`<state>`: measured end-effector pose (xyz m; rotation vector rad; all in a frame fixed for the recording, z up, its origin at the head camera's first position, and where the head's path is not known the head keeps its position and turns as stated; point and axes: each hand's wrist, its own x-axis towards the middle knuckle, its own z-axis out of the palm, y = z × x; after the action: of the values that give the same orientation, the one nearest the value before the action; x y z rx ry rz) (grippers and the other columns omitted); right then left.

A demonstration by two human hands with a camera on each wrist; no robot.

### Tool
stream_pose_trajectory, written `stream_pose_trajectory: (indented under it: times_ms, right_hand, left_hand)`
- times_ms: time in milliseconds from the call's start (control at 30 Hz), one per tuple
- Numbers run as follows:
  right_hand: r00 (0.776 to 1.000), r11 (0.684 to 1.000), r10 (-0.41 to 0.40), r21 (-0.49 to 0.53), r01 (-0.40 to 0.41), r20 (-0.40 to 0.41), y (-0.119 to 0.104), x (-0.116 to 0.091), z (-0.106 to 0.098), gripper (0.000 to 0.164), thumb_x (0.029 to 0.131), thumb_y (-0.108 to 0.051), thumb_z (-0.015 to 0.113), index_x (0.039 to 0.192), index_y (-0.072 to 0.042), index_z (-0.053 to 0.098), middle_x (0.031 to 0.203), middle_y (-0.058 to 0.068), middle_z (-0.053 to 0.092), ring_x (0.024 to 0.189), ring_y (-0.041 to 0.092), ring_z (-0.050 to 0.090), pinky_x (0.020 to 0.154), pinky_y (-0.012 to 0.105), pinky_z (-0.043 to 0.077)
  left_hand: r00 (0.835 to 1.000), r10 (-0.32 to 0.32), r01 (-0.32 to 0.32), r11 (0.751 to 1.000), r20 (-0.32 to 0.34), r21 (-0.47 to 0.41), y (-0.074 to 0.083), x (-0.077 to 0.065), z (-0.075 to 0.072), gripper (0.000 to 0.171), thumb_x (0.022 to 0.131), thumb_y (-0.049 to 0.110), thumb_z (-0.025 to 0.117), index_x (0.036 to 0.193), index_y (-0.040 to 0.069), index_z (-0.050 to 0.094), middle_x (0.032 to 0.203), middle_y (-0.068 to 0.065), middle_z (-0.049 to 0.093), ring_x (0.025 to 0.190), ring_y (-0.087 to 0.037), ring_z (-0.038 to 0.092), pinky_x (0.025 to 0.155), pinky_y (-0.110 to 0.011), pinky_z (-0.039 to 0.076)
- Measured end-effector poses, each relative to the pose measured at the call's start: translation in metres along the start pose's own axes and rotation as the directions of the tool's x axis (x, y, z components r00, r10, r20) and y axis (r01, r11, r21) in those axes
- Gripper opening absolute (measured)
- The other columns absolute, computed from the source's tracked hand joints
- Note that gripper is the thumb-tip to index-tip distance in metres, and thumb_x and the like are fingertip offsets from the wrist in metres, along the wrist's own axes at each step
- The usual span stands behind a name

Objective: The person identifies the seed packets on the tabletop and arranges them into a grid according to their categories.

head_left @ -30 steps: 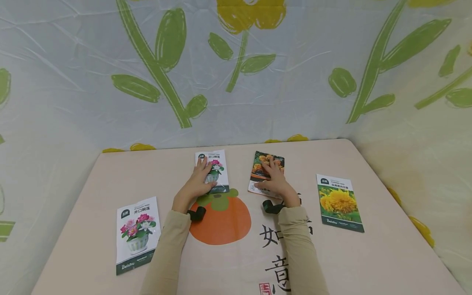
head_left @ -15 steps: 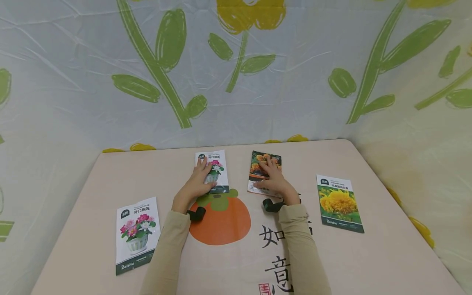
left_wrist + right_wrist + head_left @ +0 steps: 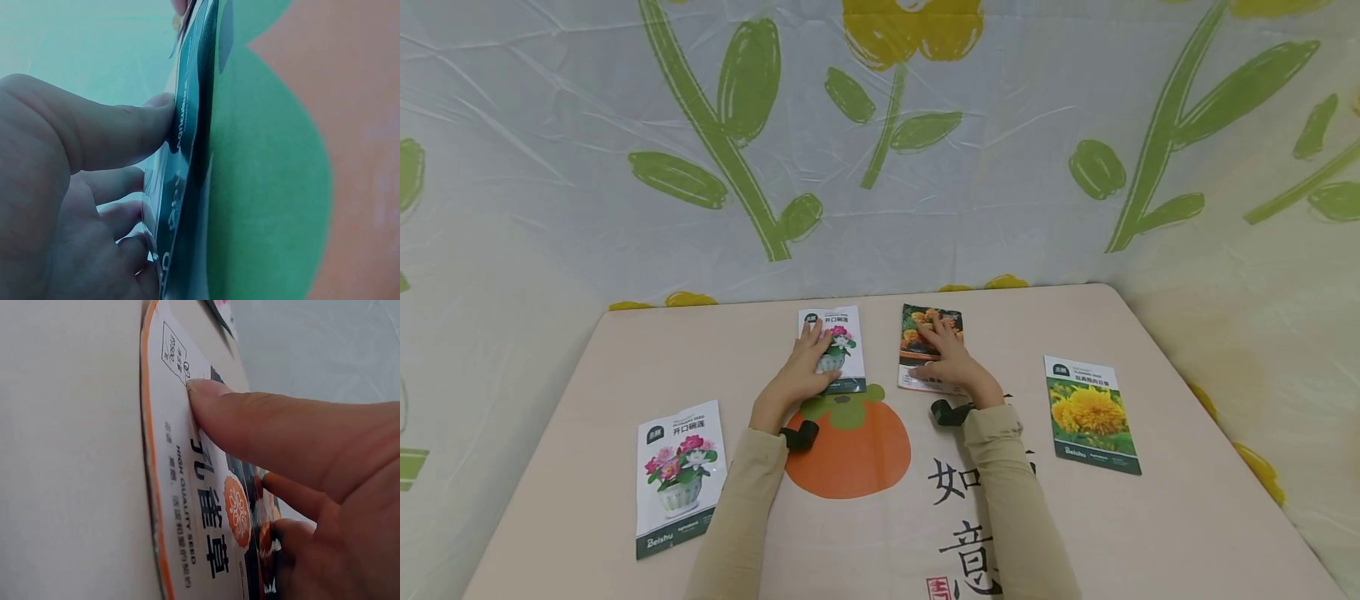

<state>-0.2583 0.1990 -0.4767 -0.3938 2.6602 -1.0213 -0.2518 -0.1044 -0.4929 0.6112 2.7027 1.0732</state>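
Flat on the table near its far edge lies a white seed packet with pink flowers [image 3: 841, 343]; my left hand [image 3: 803, 367] rests on it, fingers spread and thumb at its lower part. In the left wrist view the thumb [image 3: 125, 128] touches the packet's dark green bottom band [image 3: 184, 150]. To the right, my right hand [image 3: 953, 360] presses on an orange-flower seed packet [image 3: 917, 337] with fingers extended. The right wrist view shows the thumb [image 3: 250, 422] on that packet's white lower part [image 3: 181, 450]. Both packets are partly covered by the hands.
A larger pink-flower seed packet [image 3: 679, 475] lies at the left front, partly behind the left sleeve. A yellow-flower seed packet [image 3: 1092, 414] lies at the right. The tablecloth [image 3: 850, 550] bears a printed orange fruit and black characters. A patterned curtain [image 3: 925, 225] stands behind the table.
My right hand has slid the orange-flower packet to the left, nearer the pink-flower packet, and the packet has straightened a little. The left hand has stayed in place.
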Motion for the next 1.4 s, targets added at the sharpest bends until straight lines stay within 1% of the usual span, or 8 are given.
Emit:
stream_pose_trajectory:
  times_ms: [200, 467, 733, 867, 1033, 1100, 1200, 1400]
  right_hand:
    - [1.0, 1.0, -0.007, -0.008, 0.007, 0.021, -0.002, 0.007, 0.001, 0.09, 0.087, -0.024, 0.075, 0.158, -0.007, 0.022, 0.164, 0.02, -0.006, 0.149, 0.039, -0.013, 0.114, 0.069, 0.002]
    - [0.998, 0.999, -0.034, -0.005, 0.035, 0.056, -0.003, 0.013, 0.0, 0.09, 0.087, -0.023, 0.075, 0.158, -0.007, 0.022, 0.164, 0.02, -0.007, 0.149, 0.038, -0.014, 0.116, 0.063, -0.004]
    - [0.996, 0.999, -0.043, -0.019, 0.045, 0.08, -0.006, 0.019, 0.001, 0.089, 0.086, -0.021, 0.076, 0.157, -0.008, 0.024, 0.164, 0.019, -0.006, 0.15, 0.038, -0.012, 0.117, 0.06, -0.004]
    - [0.994, 0.999, -0.05, -0.009, 0.051, 0.093, -0.008, 0.021, 0.001, 0.089, 0.086, -0.019, 0.075, 0.158, -0.008, 0.023, 0.165, 0.019, -0.006, 0.149, 0.037, -0.014, 0.117, 0.061, -0.004]
    - [0.993, 0.997, -0.07, -0.02, 0.072, 0.1, -0.01, 0.023, 0.001, 0.089, 0.087, -0.018, 0.074, 0.158, -0.007, 0.022, 0.165, 0.018, -0.006, 0.149, 0.037, -0.014, 0.117, 0.061, -0.004]
    - [0.991, 0.996, -0.08, -0.027, 0.083, 0.103, -0.011, 0.024, 0.001, 0.089, 0.087, -0.018, 0.074, 0.158, -0.007, 0.022, 0.165, 0.018, -0.006, 0.149, 0.038, -0.014, 0.117, 0.06, -0.005]
    - [0.989, 0.995, -0.095, -0.012, 0.097, 0.111, -0.012, 0.025, 0.001, 0.088, 0.087, -0.017, 0.074, 0.157, -0.005, 0.022, 0.164, 0.021, -0.005, 0.149, 0.04, -0.014, 0.117, 0.06, -0.006]
    - [0.988, 0.996, -0.093, -0.004, 0.094, 0.12, -0.017, 0.028, 0.003, 0.089, 0.086, -0.019, 0.075, 0.157, -0.005, 0.023, 0.164, 0.021, -0.005, 0.149, 0.04, -0.013, 0.117, 0.06, -0.006]
  left_hand:
    - [1.0, -0.002, 0.002, 1.0, 0.0, 0.0, 0.0, -0.001, -0.001, 0.076, 0.093, 0.02, 0.065, 0.153, -0.006, 0.025, 0.165, -0.019, 0.001, 0.15, -0.036, -0.011, 0.119, -0.055, 0.0]
    - [1.0, -0.007, 0.007, 1.0, 0.006, 0.002, 0.0, -0.002, -0.002, 0.076, 0.093, 0.02, 0.064, 0.153, -0.005, 0.025, 0.165, -0.019, 0.001, 0.15, -0.036, -0.011, 0.119, -0.055, -0.001]
    - [1.0, 0.0, 0.0, 1.0, 0.004, -0.013, 0.0, -0.002, -0.001, 0.075, 0.094, 0.019, 0.063, 0.153, -0.005, 0.025, 0.165, -0.019, 0.001, 0.15, -0.036, -0.011, 0.119, -0.054, -0.001]
    - [1.0, -0.002, 0.002, 1.0, 0.003, -0.007, -0.001, -0.001, -0.001, 0.075, 0.093, 0.019, 0.064, 0.153, -0.005, 0.025, 0.165, -0.019, 0.002, 0.15, -0.036, -0.011, 0.12, -0.054, -0.001]
    - [1.0, -0.002, 0.002, 1.0, -0.002, -0.007, -0.001, -0.001, -0.001, 0.075, 0.093, 0.019, 0.064, 0.153, -0.006, 0.026, 0.165, -0.02, 0.002, 0.15, -0.037, -0.01, 0.119, -0.055, 0.0]
    - [1.0, -0.004, 0.004, 1.0, 0.0, -0.006, 0.0, -0.001, -0.001, 0.075, 0.093, 0.019, 0.064, 0.153, -0.006, 0.026, 0.165, -0.019, 0.002, 0.15, -0.036, -0.01, 0.119, -0.055, 0.0]
    - [1.0, -0.005, 0.005, 1.0, 0.003, 0.0, 0.0, -0.001, -0.001, 0.075, 0.093, 0.019, 0.064, 0.153, -0.006, 0.025, 0.165, -0.019, 0.002, 0.15, -0.036, -0.01, 0.12, -0.054, -0.001]
    - [1.0, -0.008, 0.008, 1.0, 0.006, 0.005, 0.0, -0.001, -0.001, 0.076, 0.094, 0.02, 0.063, 0.153, -0.005, 0.024, 0.165, -0.019, 0.001, 0.15, -0.036, -0.011, 0.12, -0.053, -0.002]
